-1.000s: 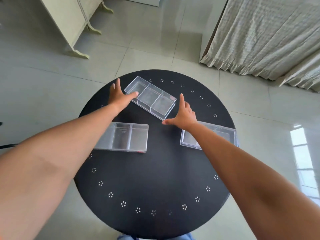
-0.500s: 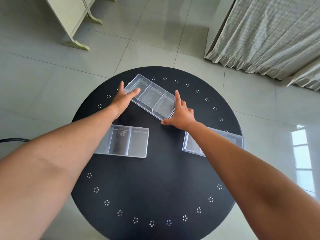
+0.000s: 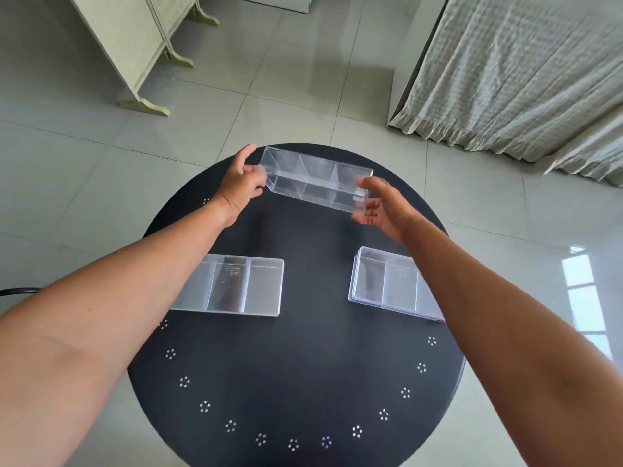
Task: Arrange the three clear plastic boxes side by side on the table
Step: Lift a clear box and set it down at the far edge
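Three clear plastic boxes with inner dividers are over a round black table (image 3: 296, 358). I hold the far box (image 3: 317, 182) lifted and tilted above the table's back part. My left hand (image 3: 241, 187) grips its left end and my right hand (image 3: 379, 207) grips its right end. A second box (image 3: 236, 286) lies flat on the left of the table, partly under my left forearm. The third box (image 3: 391, 283) lies on the right, its far end hidden by my right forearm.
The table rim carries a ring of small white flower marks (image 3: 293, 444). A cream folding screen (image 3: 135, 45) stands on the tiled floor at the back left. A pale curtain (image 3: 526, 72) hangs at the back right. A black cable (image 3: 17, 291) shows at the left edge.
Both hands closed on the ends of the far box and raised it off the table, tilting it. The other two boxes stayed in place.
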